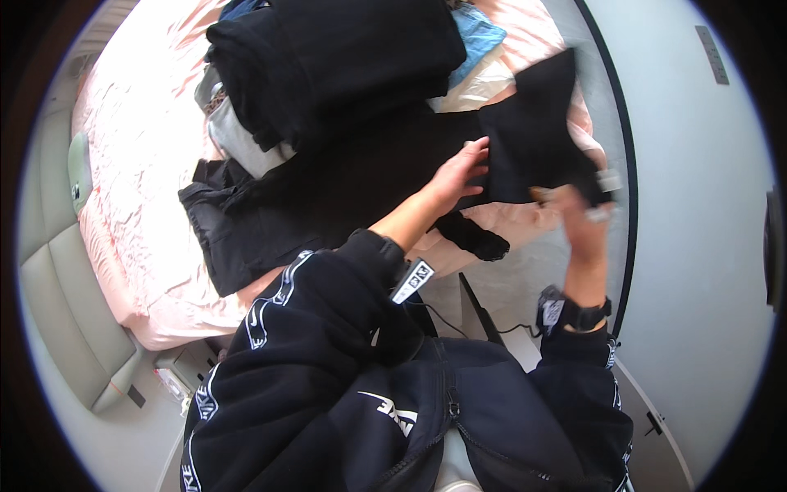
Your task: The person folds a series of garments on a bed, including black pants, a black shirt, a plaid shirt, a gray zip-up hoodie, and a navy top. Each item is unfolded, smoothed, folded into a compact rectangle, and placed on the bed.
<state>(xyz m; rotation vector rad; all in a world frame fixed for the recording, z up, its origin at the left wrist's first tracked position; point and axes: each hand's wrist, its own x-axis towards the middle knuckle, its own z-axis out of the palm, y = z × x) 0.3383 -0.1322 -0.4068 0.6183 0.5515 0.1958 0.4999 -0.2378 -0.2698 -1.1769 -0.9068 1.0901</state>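
A pair of black trousers, or a similar black garment [369, 166], lies spread across the bed in front of me, its right end lifted and bent upward. On the cloth rests my left hand [461, 171], fingers spread, beside a crosswise edge in the fabric. My right hand [581, 206] is blurred by motion at the lower corner of the lifted end [538, 132], and appears to grip it. Small white pieces, unclear in kind, show by that hand. A black sock-like item [473, 235] lies just below the garment.
A pile of folded black clothes [338, 61] is at the back of the bed, with grey clothing [243, 138] and light-blue cloth [479, 40] beside it. Pink bedding [135, 203] covers the bed. A padded headboard [55, 246] stands left, a wall [695, 203] right. Cables run near my body.
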